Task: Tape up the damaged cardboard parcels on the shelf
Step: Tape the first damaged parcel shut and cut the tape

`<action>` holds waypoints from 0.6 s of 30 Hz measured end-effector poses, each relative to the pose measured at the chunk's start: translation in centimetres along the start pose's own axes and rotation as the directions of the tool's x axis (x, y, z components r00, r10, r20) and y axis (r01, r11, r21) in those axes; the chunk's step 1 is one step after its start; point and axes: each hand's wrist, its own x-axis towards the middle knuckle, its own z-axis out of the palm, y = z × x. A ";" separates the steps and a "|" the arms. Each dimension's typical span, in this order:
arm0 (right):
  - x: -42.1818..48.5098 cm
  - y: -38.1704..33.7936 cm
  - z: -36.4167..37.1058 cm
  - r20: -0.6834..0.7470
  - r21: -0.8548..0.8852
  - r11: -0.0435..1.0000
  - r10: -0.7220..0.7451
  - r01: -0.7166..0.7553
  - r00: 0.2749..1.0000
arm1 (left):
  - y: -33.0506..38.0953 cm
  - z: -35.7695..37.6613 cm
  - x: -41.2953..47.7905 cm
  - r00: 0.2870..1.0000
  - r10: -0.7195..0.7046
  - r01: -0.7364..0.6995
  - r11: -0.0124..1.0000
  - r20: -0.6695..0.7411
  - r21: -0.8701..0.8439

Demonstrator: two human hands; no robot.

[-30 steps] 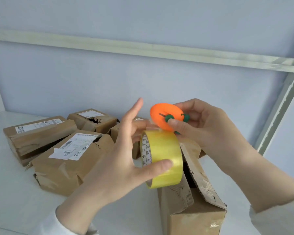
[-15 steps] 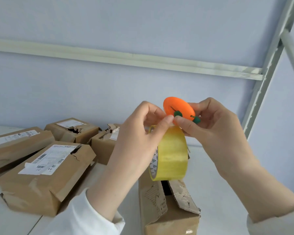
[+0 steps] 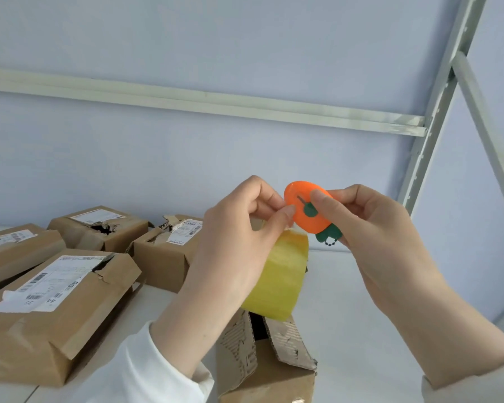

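Tape roll [image 3: 277, 274], yellow, pinched at its top by my left hand [image 3: 239, 237]; my right hand [image 3: 373, 228] grips an orange cutter [image 3: 306, 212]. Torn parcel [image 3: 262, 370] beneath, partly hidden.

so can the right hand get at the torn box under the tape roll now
Probably not freely: the right hand grips the orange cutter, and the tape roll, pinched by the left hand, hangs above the torn box.

You're at a storage rack in a parcel storeroom. A slotted metal upright [image 3: 437, 112] carries a rail [image 3: 216, 103] running left from it. On the white shelf [image 3: 346, 286] below, left of the upright, lie torn cardboard parcels [image 3: 56, 330] with barcode labels [image 3: 41, 283].
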 end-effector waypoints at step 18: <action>1.2 1.0 0.1 0.092 0.545 0.781 0.308 -0.306 0.947 | 0.6 0.7 -0.6 0.955 0.283 -0.267 0.950 -0.084 0.164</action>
